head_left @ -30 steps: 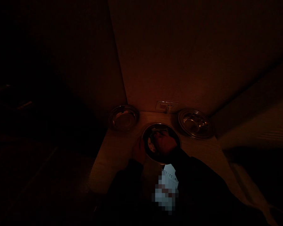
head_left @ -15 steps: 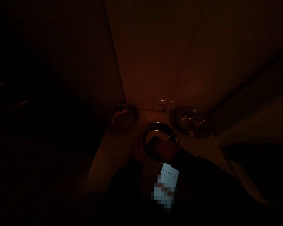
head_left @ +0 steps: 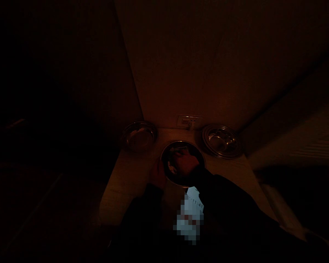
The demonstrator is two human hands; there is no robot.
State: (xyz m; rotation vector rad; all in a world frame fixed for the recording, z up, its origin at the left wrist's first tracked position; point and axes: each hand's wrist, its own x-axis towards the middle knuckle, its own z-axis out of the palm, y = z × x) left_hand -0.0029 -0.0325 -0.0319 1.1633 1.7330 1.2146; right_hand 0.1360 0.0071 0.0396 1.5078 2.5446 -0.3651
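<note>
A round, shiny metal plate (head_left: 171, 168) with a raised rim lies on the small wooden table in front of me. My left hand (head_left: 158, 174) grips its left rim, fingers largely lost in the dark. Inside the plate, my right hand (head_left: 185, 163) presses down toward the far part with bent fingers. Some pale, crumpled thing (head_left: 178, 149) shows at those fingertips, too dim to name. Below the plate, a lit phone (head_left: 193, 197) shows running digits, its lower part pixelated.
A metal plate (head_left: 139, 145) sits at the table's back left corner. Several stacked metal plates (head_left: 223, 155) stand at the back right. Behind the wooden table (head_left: 117, 190) rises a wall with a socket panel (head_left: 190, 122) and a plug in it. The surroundings are very dark.
My right hand has moved up and a little left within the plate, toward its far side. My left hand stays at the rim. The view has shifted slightly.
</note>
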